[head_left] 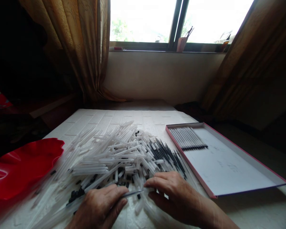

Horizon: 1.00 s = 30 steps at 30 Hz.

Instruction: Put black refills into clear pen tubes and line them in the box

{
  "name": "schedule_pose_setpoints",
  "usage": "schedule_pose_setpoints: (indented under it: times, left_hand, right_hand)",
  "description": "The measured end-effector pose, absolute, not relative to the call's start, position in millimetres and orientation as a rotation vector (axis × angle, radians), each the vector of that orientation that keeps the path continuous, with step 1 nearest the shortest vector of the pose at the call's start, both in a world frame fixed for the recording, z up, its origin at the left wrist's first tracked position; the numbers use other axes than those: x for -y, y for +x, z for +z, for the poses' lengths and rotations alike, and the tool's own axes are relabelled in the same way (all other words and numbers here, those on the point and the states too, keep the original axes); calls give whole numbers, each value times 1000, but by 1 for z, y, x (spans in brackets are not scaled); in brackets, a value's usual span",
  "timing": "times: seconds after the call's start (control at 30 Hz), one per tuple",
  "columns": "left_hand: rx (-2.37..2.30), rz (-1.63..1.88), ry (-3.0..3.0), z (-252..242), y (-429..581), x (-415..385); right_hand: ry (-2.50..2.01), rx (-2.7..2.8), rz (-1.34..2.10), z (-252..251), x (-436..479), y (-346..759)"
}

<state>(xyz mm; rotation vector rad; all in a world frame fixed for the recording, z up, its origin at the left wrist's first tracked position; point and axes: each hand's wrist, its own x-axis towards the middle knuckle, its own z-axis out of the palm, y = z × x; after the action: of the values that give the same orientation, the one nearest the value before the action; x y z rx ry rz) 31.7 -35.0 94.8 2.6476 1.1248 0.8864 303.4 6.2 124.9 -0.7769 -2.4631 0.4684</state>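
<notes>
Two bare hands work at the near edge of a white table (143, 117), both low in the view. The left hand (98, 206) is curled, its fingers pinching one clear tube (131, 193) that points toward the right; the tube lies almost level, just above the table. The right hand (173, 195) has its fingertips bent down at the far end of that same tube, touching it or the loose pieces beside it, though whether it truly grips cannot be told. Directly beyond both hands spreads a large heap of clear tubes (105, 152), lying crisscross, with small black caps (76, 193) scattered along its near side. At the heap's right side sits a bundle of thin black-tipped refills (168, 154), fanned toward the right hand. Just right of the heap lies a shallow pink-edged box lid (228, 165), white inside, with a neat row of finished pens (187, 138) lined up at its far end. A red plastic tray (21, 168) rests at the table's left edge, touching the heap's outer tubes. Brown curtains (85, 47) frame a bright window (143, 22) behind.
</notes>
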Motion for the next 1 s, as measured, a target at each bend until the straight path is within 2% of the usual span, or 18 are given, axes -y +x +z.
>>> schedule_pose_setpoints:
  times: [0.53, 0.77, 1.0]
  left_hand:
    - [-1209, 906, 2817, 93, 34, 35]
    - [-1211, 867, 2945, 104, 40, 33]
    - [-1237, 933, 2974, 94, 41, 36]
  right_hand:
    - [-864, 2515, 527, 122, -6, 297]
    - [-903, 2614, 443, 118, -4, 290]
    - [-915, 2668, 404, 113, -2, 288]
